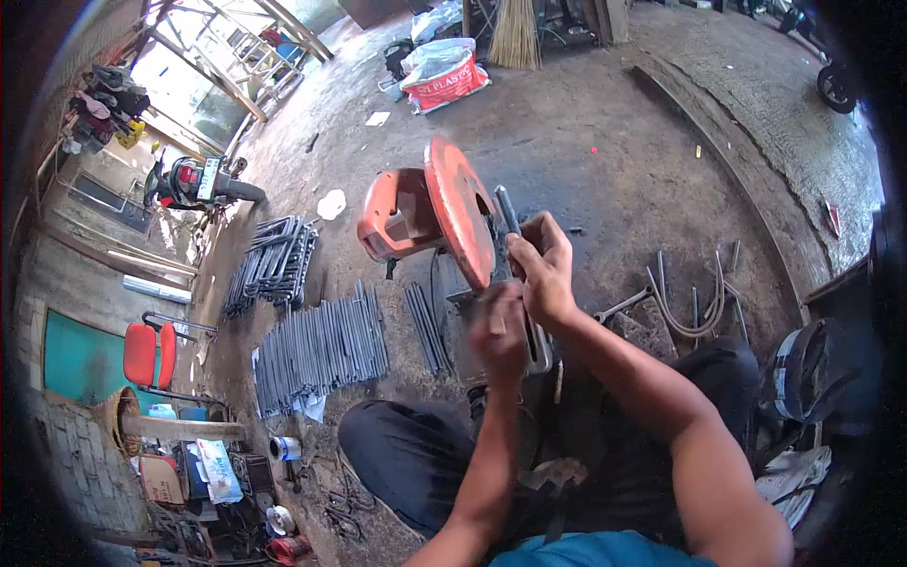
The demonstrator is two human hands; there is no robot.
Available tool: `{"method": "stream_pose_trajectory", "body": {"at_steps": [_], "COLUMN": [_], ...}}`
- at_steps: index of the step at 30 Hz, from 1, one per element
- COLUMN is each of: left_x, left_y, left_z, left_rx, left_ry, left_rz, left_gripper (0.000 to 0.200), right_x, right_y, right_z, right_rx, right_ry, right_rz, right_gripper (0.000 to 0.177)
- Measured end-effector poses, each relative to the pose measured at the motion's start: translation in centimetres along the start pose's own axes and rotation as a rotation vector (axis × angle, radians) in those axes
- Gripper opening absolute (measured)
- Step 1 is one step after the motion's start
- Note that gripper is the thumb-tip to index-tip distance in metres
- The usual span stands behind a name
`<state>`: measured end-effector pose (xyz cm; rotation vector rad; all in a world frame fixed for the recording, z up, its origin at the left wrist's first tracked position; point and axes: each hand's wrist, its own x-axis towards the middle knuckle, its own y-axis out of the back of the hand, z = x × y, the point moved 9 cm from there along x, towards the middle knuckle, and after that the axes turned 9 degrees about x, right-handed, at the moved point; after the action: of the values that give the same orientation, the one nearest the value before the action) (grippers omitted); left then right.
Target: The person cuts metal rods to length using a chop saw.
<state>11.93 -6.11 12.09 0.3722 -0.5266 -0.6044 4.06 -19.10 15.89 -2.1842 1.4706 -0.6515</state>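
Observation:
In the head view, an orange cut-off saw (457, 213) stands on the floor in front of my crossed legs, with its round guard facing me. My right hand (543, 266) is closed around a short grey metal rod (508, 208), which points up and away just right of the guard. Close below the guard, over the saw's base (463, 367), is my left hand (498, 331). It is smeared by motion, so its fingers and anything in them cannot be made out. Several loose rods (427, 329) lie left of the base.
A wide row of cut rods (321, 350) and a pile of bent rods (274, 260) lie on the left. Curved rods (694, 326) and a wrench (625, 304) are at right. Farther off are a motorbike (203, 181), a red bag (444, 80) and a broom (516, 38).

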Motion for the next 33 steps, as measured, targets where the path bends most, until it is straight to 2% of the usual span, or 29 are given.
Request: {"method": "stream_pose_trajectory", "body": {"at_steps": [1,2,3,4,6,8,9,11,16,18,20,22,23,25,28,31,33], "left_x": [0.8,2.2,3.8,6.1,12.0,18.6,19.5,19.4,19.2,19.1,19.7,20.0,20.0,20.0,18.7,18.0,18.6], "left_y": [3.5,7.5,10.8,13.4,15.4,12.8,12.5,7.8,7.2,6.5,6.6,6.5,6.4,6.5,6.6,6.7,6.5], "left_z": [1.6,2.1,3.4,4.9,2.9,-1.5,-0.6,-1.6,-2.4,-2.0,-2.9,-3.8,-4.1,-4.3,-3.3,-1.5,-3.3], "left_rx": [0.056,-0.12,-0.105,-0.097,0.255,-0.286,-0.284,-0.421,-0.594,-0.67,-0.659,-0.651,-0.651,-0.662,-0.649,-0.615,-0.642], "left_ry": [-0.143,-0.062,-0.212,-0.272,-0.285,0.107,0.099,0.431,0.529,0.538,0.535,0.533,0.534,0.538,0.54,0.49,0.505], "left_rz": [0.258,0.488,0.658,0.692,0.611,0.176,0.175,-0.219,-0.301,-0.424,-0.419,-0.405,-0.405,-0.362,-0.381,-0.355,-0.371], "left_gripper": [0.024,0.027,0.032,0.037,0.039,0.039,0.039,0.041,0.043,0.038,0.039,0.041,0.041,0.042,0.044,0.046,0.047], "right_x": [0.1,0.1,0.0,-0.1,-0.4,-0.6,-0.8,-0.9,-1.0,-1.0,-1.3,-2.1,-2.0,-2.9,-3.6,-3.5,-3.4], "right_y": [-0.4,-0.4,-0.4,-0.6,-0.7,-1.2,-1.5,-1.7,-2.3,-2.6,-3.5,-3.4,-3.0,-5.0,-6.1,-6.1,-6.0], "right_z": [-0.5,-0.9,-1.2,-1.5,-2.4,-1.9,-2.2,-2.1,-0.9,-0.5,-0.9,0.1,0.4,1.1,1.3,1.4,1.6], "right_rx": [0.08,0.078,0.112,0.149,0.131,0.356,0.33,0.371,0.401,0.442,0.488,0.596,0.596,0.758,0.93,0.881,0.895], "right_ry": [0.006,0.008,-0.001,-0.009,-0.021,-0.149,-0.158,-0.185,-0.237,-0.284,-0.333,-0.562,-0.562,-0.721,-0.846,-0.827,-0.831], "right_rz": [-0.012,-0.014,-0.024,-0.034,-0.037,-0.088,-0.058,-0.095,-0.213,-0.22,-0.22,-0.032,-0.03,-0.343,-0.454,-0.456,-0.449], "right_gripper": [0.015,0.015,0.016,0.016,0.013,0.01,0.01,0.011,0.02,0.021,0.023,0.025,0.025,0.027,0.028,0.03,0.03]}}
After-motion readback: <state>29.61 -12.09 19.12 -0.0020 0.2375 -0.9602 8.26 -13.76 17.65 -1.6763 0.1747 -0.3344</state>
